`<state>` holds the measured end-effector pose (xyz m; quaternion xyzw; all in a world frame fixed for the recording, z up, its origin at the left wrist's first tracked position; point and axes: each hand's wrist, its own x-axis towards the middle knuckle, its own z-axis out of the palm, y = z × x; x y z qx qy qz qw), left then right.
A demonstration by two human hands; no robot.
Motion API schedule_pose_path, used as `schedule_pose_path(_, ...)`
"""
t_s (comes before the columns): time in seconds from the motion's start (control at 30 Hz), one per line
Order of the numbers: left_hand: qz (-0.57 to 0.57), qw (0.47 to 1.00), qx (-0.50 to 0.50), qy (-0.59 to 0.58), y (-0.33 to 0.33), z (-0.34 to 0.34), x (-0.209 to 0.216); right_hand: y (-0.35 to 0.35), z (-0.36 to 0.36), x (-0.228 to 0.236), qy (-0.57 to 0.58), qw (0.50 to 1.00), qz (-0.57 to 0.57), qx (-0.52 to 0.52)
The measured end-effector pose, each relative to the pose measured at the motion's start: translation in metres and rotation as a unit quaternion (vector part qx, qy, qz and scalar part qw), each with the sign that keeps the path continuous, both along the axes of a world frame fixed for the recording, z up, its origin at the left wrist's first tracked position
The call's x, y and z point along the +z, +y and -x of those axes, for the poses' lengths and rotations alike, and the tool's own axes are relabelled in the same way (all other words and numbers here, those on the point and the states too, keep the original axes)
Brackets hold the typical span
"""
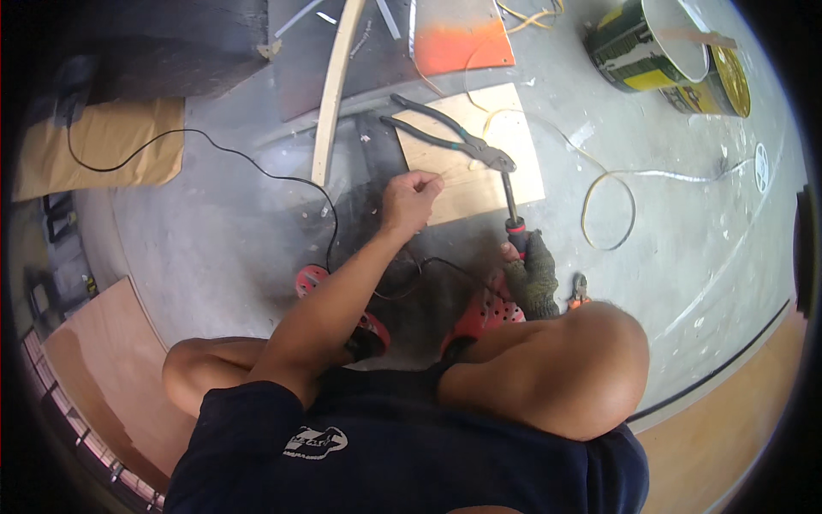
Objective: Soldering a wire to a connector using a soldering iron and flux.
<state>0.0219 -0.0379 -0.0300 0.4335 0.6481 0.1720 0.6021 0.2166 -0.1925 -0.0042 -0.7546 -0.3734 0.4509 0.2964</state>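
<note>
My right hand [533,278], in a dark green knit glove, grips the red and black handle of a soldering iron [512,206]. Its metal shaft points away from me, its tip at the jaws of long-handled pliers [454,137]. Those pliers lie slanted across a pale wooden board [522,146], their dark handles reaching past its far-left edge. My bare left hand [413,199] is closed in a pinch over the board's left edge. A thin strand seems to run from its fingertips toward the pliers' jaws; it is too fine to name surely.
A black cord [257,167] crosses the floor from the left toward my feet. A pale cable [634,201] loops right of the board. Small orange-handled pliers [580,291] lie by my right knee. Beyond are a wooden strip [334,94], an orange-edged panel [467,47] and buckets [638,51].
</note>
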Motion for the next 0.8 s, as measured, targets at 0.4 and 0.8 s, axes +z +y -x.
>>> schedule_pose_path(0.4,0.060,0.983,-0.015,-0.171,-0.026,-0.019,0.027,0.063,0.026,-0.010,0.278,0.928,-0.067,-0.239)
schedule_pose_path(0.8,-0.218,0.975,-0.031,-0.039,0.057,0.003,0.014,0.063,0.015,0.002,0.261,0.934,-0.066,-0.235)
